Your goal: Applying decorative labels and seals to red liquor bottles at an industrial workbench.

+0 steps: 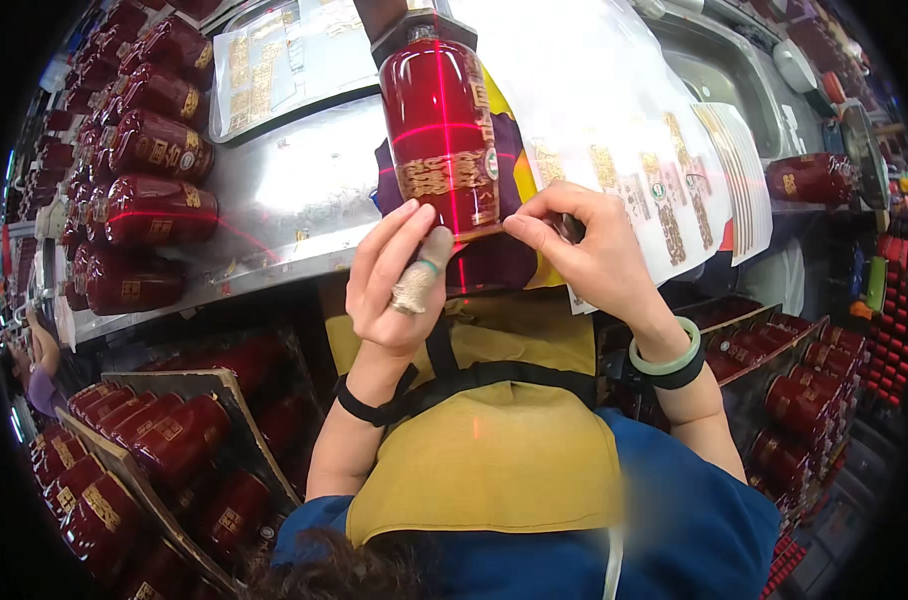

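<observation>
Head view, wide fisheye, left of a worn pair: is looking steeply down from the head of the blue-clad wearer (694,495), is taking in the mustard-yellow cloth apron (494,460) very near, and is facing a glossy dark-red, gold-patterned bottle (421,110) and the silvery metal worktable (319,205) farther off.

I'm in a workshop: rows of matching red bottles (159,145) line my metal table (299,180), more fill wooden racks (209,380) below, sheets of gold stickers (654,185) lie spread out, and I wear a yellow apron (484,460).
</observation>
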